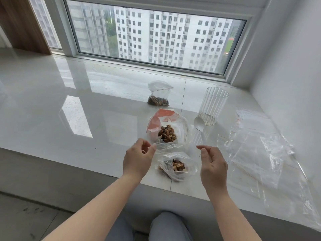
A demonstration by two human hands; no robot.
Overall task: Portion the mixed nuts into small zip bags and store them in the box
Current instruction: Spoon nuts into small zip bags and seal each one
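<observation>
Plastic zip bag [177, 166]: nuts inside, mouth stretched for sealing.
Left hand [137, 157]: fingers pinching one corner.
Right hand [212, 164]: fingers pinching the other.

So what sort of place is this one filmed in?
Probably a high-rise flat, at a tiled bay-window ledge used as a worktop. The window faces apartment towers at height, and the ledge holds household bits: a glass, a spoon, bags of nuts.
</observation>
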